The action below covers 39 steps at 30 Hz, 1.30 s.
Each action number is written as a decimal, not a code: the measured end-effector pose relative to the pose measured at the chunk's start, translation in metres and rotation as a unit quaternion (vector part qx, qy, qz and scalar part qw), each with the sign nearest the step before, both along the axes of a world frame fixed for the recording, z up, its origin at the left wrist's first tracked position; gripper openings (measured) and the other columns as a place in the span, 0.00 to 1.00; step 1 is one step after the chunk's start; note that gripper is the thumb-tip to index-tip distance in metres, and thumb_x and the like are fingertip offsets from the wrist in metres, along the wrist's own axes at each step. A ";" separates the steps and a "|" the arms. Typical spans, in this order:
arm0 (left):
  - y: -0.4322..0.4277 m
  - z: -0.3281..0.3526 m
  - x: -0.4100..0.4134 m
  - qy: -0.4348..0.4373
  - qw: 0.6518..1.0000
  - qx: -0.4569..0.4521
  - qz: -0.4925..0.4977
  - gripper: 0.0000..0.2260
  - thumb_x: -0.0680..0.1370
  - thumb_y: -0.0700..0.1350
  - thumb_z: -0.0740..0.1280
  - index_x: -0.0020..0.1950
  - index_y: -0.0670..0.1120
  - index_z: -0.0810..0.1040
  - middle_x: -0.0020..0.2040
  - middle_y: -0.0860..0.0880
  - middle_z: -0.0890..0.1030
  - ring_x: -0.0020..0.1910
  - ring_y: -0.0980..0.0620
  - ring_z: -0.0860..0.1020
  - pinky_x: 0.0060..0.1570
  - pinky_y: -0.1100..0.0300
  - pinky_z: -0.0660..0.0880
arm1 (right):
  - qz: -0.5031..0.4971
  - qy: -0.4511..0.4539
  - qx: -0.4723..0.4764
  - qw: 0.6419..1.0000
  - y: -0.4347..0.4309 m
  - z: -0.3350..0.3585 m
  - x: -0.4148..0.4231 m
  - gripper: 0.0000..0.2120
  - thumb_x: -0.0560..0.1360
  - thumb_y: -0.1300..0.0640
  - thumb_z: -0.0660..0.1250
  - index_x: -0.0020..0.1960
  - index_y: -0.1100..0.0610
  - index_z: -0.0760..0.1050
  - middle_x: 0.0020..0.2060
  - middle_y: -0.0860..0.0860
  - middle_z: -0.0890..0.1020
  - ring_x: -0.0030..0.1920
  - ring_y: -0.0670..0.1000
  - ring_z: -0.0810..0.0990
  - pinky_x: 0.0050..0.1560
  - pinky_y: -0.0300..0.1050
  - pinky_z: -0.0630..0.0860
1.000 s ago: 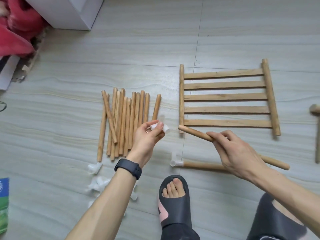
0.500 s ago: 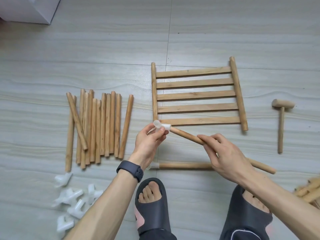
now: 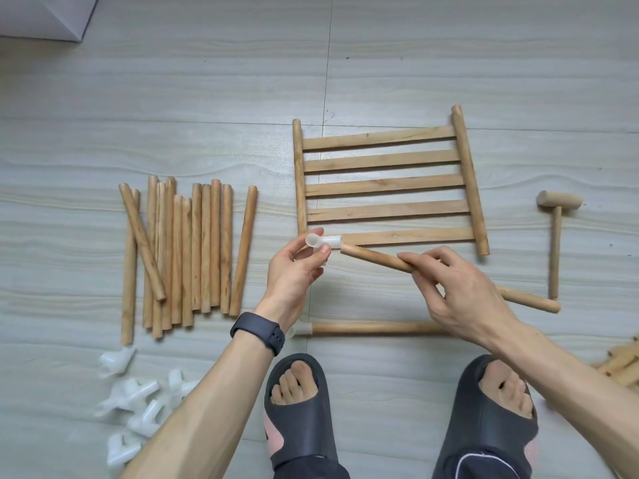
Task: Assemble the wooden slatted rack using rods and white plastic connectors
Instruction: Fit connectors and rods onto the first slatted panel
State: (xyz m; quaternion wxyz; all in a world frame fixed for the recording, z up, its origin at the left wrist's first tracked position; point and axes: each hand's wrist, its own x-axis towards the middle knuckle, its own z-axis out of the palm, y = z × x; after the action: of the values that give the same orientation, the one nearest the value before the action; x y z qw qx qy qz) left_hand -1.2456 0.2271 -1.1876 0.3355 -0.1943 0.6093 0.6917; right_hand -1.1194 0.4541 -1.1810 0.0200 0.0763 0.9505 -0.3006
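Note:
My left hand (image 3: 297,271) pinches a white plastic connector (image 3: 323,243) between thumb and fingers. My right hand (image 3: 456,292) grips a wooden rod (image 3: 377,260) whose left end meets the connector's socket; its far end (image 3: 532,300) sticks out past my wrist. A slatted wooden panel (image 3: 387,186) with several slats lies flat on the floor just behind my hands. Another rod (image 3: 373,328) with a white connector on its left end lies on the floor below my hands.
A pile of loose rods (image 3: 183,250) lies to the left. Spare white connectors (image 3: 135,402) sit at the lower left. A small wooden mallet (image 3: 555,236) lies to the right, more wooden pieces (image 3: 622,366) at the right edge. My two slippered feet (image 3: 297,406) are below.
The rod's end and the connector have come together, where a second ago a gap separated them. The camera view has shifted right, bringing the mallet into sight.

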 end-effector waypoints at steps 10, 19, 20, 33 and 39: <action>-0.014 -0.005 0.002 0.082 0.986 -0.095 -0.108 0.14 0.76 0.41 0.75 0.60 0.53 0.84 0.55 0.56 0.85 0.48 0.62 0.80 0.50 0.63 0.77 | 0.074 -0.004 0.038 0.997 0.012 -0.002 -0.004 0.15 0.79 0.59 0.69 0.65 0.52 0.81 0.50 0.51 0.81 0.42 0.57 0.80 0.40 0.51 0.77; -0.005 -0.015 0.035 0.046 0.985 -0.133 -0.097 0.13 0.76 0.44 0.75 0.60 0.53 0.84 0.50 0.57 0.85 0.48 0.60 0.79 0.55 0.60 0.76 | 0.120 -0.005 0.010 0.993 0.005 -0.026 -0.004 0.17 0.78 0.64 0.70 0.65 0.55 0.81 0.50 0.55 0.81 0.39 0.59 0.79 0.40 0.49 0.71; -0.010 -0.015 0.035 0.047 0.981 -0.154 -0.108 0.12 0.76 0.46 0.75 0.60 0.54 0.84 0.50 0.57 0.85 0.50 0.59 0.79 0.58 0.58 0.75 | 0.134 -0.015 0.015 0.991 0.003 -0.029 -0.005 0.17 0.79 0.63 0.70 0.66 0.54 0.80 0.51 0.55 0.81 0.40 0.60 0.79 0.41 0.49 0.72; -0.084 -0.035 0.058 0.016 0.899 -0.346 -0.269 0.17 0.73 0.54 0.76 0.57 0.51 0.75 0.51 0.52 0.82 0.48 0.54 0.81 0.53 0.54 0.79 | 0.165 -0.136 0.070 0.974 0.003 -0.066 -0.013 0.21 0.83 0.59 0.60 0.75 0.47 0.71 0.60 0.53 0.76 0.58 0.57 0.71 0.59 0.55 0.74; -0.073 -0.037 0.061 0.054 0.897 -0.324 -0.296 0.18 0.70 0.58 0.78 0.54 0.55 0.77 0.49 0.56 0.82 0.48 0.62 0.79 0.43 0.73 0.73 | 0.145 -0.151 0.109 0.972 -0.010 -0.060 -0.016 0.23 0.83 0.60 0.59 0.76 0.47 0.68 0.61 0.54 0.73 0.58 0.57 0.71 0.55 0.52 0.74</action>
State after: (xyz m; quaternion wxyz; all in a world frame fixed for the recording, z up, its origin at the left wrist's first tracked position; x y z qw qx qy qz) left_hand -1.1844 0.1544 -1.2249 0.4102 -0.0653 0.8461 0.3340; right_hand -1.1358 0.4438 -1.2407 0.1981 -0.0164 0.9645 -0.1737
